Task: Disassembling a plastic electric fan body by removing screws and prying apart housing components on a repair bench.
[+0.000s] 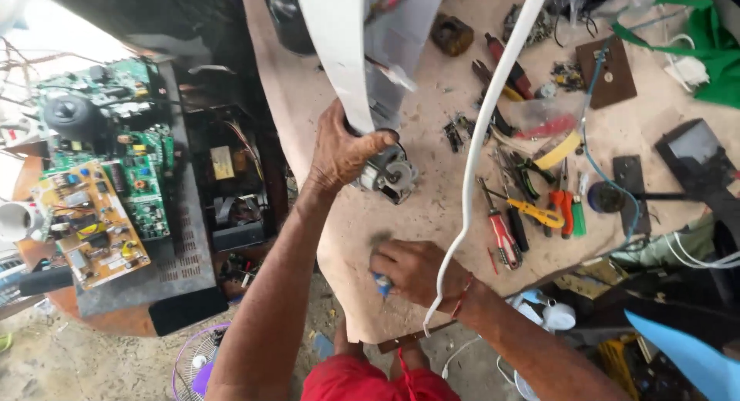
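My left hand [343, 146] grips the grey metal motor [388, 172] of a fan, holding it just above the worn tan worktable [432, 216]. A white fan blade [339, 46] rises from the motor toward the top of the view. My right hand [412, 271] rests near the table's front edge, fingers closed on a small blue item [383, 285] that is mostly hidden. A white cable [482, 131] hangs across the table and passes over my right wrist.
Pliers, screwdrivers and cutters with red, orange and green handles [532, 212] lie to the right. A roll of yellow tape [559, 148] and brown switch plates [609, 71] sit farther back. Green and yellow circuit boards [108, 185] cover a bench at left.
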